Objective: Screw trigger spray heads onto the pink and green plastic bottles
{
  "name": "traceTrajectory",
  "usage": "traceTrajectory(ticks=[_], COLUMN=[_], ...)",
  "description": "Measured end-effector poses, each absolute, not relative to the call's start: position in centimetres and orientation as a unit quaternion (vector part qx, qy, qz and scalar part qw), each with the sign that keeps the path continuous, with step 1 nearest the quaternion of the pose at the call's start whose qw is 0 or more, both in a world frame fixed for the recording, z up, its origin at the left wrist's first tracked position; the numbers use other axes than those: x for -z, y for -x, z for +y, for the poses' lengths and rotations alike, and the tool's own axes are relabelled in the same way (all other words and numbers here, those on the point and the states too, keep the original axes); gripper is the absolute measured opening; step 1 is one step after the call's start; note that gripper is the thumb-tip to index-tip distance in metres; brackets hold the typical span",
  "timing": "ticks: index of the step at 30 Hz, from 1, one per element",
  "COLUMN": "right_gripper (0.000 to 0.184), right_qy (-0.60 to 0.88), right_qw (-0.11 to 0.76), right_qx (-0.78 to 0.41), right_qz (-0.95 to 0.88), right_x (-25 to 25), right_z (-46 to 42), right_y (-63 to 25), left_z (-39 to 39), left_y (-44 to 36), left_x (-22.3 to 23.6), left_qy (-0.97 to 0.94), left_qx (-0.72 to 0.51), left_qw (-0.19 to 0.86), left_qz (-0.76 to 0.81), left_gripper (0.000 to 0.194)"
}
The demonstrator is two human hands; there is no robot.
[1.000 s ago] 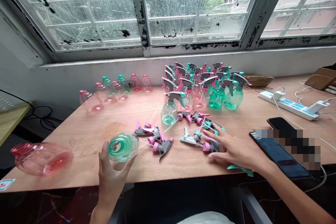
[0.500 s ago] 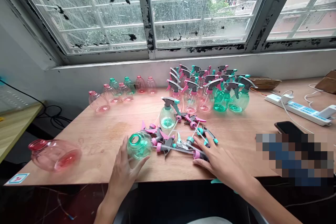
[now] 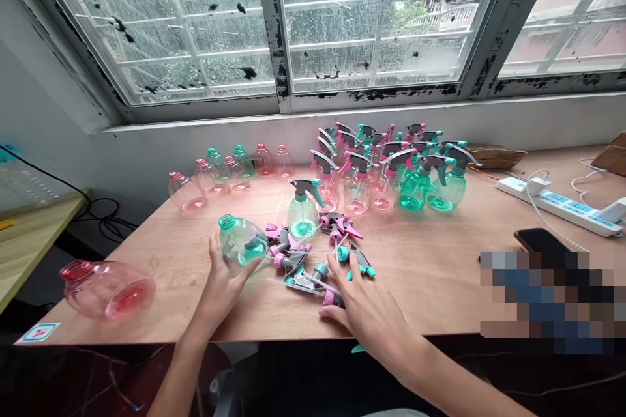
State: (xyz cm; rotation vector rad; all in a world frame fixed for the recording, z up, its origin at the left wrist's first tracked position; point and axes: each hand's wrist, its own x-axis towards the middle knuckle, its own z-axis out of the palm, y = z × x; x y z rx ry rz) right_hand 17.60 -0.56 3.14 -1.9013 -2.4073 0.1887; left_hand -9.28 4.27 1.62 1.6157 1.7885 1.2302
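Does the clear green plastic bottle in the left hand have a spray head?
No, the bottle in the left hand has a bare neck.

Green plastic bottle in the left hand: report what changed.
The left hand has turned the clear green plastic bottle so its neck points up and left. The right hand has slid left over the grey trigger spray heads. Assembled spray bottles by the window stayed.

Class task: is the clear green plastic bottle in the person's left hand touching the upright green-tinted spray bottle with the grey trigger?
Apart. The head view shows a plain gap between the clear green plastic bottle and the upright spray bottle.
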Motion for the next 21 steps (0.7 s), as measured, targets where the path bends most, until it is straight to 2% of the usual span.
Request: traceTrajectory(ticks=[2,4,8,11,16,19,21], right_gripper=[0.099,0.097,0.068,0.055,0.047,0.047,0.045], right_qy=[0.603,0.581,0.488,0.436,0.380,0.371,0.376], right_qw=[0.051,0.091,0.181,0.176,0.167,0.164,0.164], right_qx=[-0.062,-0.085,-0.094,-0.101,-0.106,-0.102,-0.097], right_qz=[-0.793,-0.804,-0.848,-0.877,-0.904,-0.908,-0.907], right_x=[-3.3,-3.5,-3.9,-3.6,-3.2,-2.9,-2.5], right_z=[0.0,1.1,5.5,9.9,14.7,15.4,15.4], right_y=[-18.9,-21.1,-25.5,-26.8,-26.3,-25.7,-25.7], left_z=[4.3,4.2,3.6,2.8,2.8,4.6,6.0], left_y=[9.4,9.5,9.9,10.2,9.0,7.6,6.8], left_x=[-1.6,-1.5,-1.6,-2.4,-4.7,-5.9,-6.4], left_qy=[-0.571,-0.562,-0.560,-0.590,-0.667,-0.693,-0.703], left_qx=[-0.452,-0.458,-0.488,-0.498,-0.425,-0.385,-0.363], left_qw=[0.217,0.225,0.239,0.269,0.408,0.452,0.468], left_qz=[0.650,0.651,0.625,0.576,0.457,0.409,0.392], left_gripper=[0.113,0.104,0.081,0.073,0.082,0.089,0.086])
